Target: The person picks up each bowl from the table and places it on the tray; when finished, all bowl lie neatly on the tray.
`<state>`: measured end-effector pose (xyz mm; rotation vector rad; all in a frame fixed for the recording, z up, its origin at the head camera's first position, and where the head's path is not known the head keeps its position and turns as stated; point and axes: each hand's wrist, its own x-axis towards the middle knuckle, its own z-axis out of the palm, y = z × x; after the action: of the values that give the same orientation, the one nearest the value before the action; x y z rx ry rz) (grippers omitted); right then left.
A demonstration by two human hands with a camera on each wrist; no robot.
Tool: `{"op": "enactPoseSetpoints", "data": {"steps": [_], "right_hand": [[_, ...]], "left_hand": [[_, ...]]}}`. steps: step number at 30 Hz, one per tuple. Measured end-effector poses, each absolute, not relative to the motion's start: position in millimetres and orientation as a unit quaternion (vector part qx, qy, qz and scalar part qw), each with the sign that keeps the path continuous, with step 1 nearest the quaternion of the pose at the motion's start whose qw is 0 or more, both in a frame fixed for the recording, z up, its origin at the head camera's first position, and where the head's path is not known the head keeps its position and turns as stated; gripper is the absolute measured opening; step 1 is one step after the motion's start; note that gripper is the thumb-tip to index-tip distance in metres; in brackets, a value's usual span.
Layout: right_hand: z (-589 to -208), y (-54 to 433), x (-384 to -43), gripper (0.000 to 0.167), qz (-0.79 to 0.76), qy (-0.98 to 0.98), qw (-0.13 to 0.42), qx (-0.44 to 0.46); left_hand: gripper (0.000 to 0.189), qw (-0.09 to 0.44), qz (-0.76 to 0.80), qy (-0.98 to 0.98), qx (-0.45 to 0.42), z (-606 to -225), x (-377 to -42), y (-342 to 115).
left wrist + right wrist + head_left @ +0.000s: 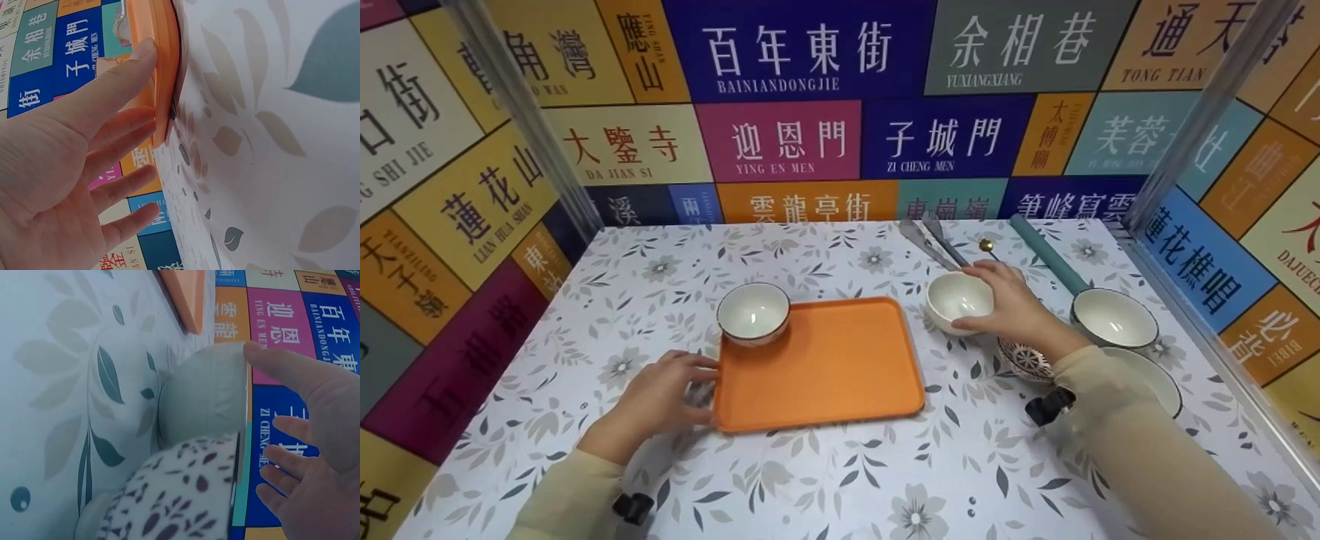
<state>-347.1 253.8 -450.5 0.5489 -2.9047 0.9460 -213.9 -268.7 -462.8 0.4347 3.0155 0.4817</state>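
Note:
An orange tray (832,375) lies on the table, with a dark-rimmed white bowl (754,315) at its far left corner. My left hand (664,397) is at the tray's left edge, fingers spread; in the left wrist view the thumb tip (147,49) meets the tray's rim (163,73). Right of the tray stands a small cream bowl (956,300). Over its right side reaches my right hand (1012,304). The right wrist view shows the thumb tip (253,353) at this bowl's rim and the other fingers loosely extended above it.
A patterned bowl (1024,360) sits partly under my right wrist. Farther right are another dark-rimmed bowl (1115,319) and a plate (1147,379), partly hidden by the sleeve. Behind lie grey utensils (926,244), a gold spoon (986,244) and a green rod (1046,251). Printed panels wall the table.

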Motion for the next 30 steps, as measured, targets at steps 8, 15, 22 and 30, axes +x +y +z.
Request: {"op": "enactPoseSetpoints", "data": {"steps": [8, 15, 22, 30], "right_hand": [[-455.3, 258.6, -353.7, 0.111, 0.308, -0.938, -0.005, 0.157], [-455.0, 260.0, -357.2, 0.120, 0.287, -0.947, -0.034, 0.138], [-455.0, 262.7, -360.4, 0.122, 0.278, -0.950, -0.036, 0.135], [-457.0, 259.2, -360.8, 0.118, 0.300, -0.946, -0.016, 0.124]], "left_hand": [[0.062, 0.035, 0.158, 0.977, 0.140, -460.8, -215.6, -266.9], [0.064, 0.045, 0.162, 0.978, 0.126, -460.9, -214.6, -266.4], [0.062, 0.022, 0.158, 0.976, 0.149, -461.1, -213.4, -267.3], [0.064, 0.023, 0.161, 0.976, 0.145, -463.1, -213.0, -268.5]]}}
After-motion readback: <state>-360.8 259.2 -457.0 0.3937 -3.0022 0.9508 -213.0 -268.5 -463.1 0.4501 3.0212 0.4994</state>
